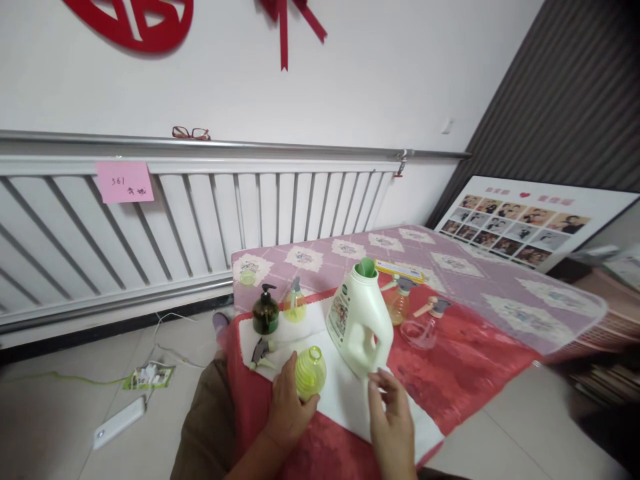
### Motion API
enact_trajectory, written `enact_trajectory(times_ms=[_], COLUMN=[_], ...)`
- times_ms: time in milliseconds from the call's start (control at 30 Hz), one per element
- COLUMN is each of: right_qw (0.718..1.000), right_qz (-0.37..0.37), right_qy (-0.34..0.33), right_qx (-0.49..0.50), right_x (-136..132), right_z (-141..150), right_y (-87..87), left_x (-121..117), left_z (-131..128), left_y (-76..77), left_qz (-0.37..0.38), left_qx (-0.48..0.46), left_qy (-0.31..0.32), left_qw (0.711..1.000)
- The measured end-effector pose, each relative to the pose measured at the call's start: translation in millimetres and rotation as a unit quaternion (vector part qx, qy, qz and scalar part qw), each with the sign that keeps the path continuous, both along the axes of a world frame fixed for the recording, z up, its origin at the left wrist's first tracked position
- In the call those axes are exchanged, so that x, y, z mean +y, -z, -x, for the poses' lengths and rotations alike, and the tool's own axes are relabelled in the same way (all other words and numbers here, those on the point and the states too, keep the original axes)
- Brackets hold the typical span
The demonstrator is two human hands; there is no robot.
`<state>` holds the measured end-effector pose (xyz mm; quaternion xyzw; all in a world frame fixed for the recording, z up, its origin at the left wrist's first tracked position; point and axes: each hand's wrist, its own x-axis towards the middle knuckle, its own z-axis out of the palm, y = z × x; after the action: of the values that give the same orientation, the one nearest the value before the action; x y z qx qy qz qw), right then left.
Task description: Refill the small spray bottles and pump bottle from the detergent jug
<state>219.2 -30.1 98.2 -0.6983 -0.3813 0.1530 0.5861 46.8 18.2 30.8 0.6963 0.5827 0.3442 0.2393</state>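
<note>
My left hand (290, 410) is wrapped round a yellow-green ribbed spray bottle (311, 375) without its head, its round mouth uncovered and tilted toward me. Just below the base of a large pale-green detergent jug (361, 313), my right hand (393, 413) is half curled, with a gap between thumb and fingers and nothing visible in it. The jug stands upright on a white cloth (345, 400), a green insert showing in its mouth. A loose dark-grey spray head (261, 351) lies left of the held bottle.
Behind stand a dark-green pump bottle (265, 311) and a yellow spray bottle (295, 303). Right of the jug are an amber spray bottle (399, 303) and a clear pinkish one (423, 328), on red cloth (450, 360). A yellow-edged box (399, 270) lies behind; a radiator (280, 207) lines the wall.
</note>
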Motion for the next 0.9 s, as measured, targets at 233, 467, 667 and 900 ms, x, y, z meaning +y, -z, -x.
enact_trajectory(times_ms=[233, 467, 667, 900], right_qw=[0.990, 0.976, 0.965, 0.956], right_qz=[0.028, 0.064, 0.103, 0.132], right_qy=[-0.135, -0.200, -0.222, -0.233], right_qx=[-0.005, -0.058, -0.095, -0.119], right_x=[-12, -15, -11, -10], right_z=[40, 46, 45, 47], right_y=[28.9, 33.0, 32.4, 33.0], left_x=[-1, 0, 0, 1], left_z=[2, 2, 2, 4], left_y=[-6.1, -10.2, -10.8, -11.6], left_qz=[-0.022, -0.004, -0.004, -0.018], left_qx=[-0.010, -0.031, -0.033, -0.071], left_qy=[0.007, 0.011, 0.009, 0.020], left_qw=[1.000, 0.999, 0.999, 0.997])
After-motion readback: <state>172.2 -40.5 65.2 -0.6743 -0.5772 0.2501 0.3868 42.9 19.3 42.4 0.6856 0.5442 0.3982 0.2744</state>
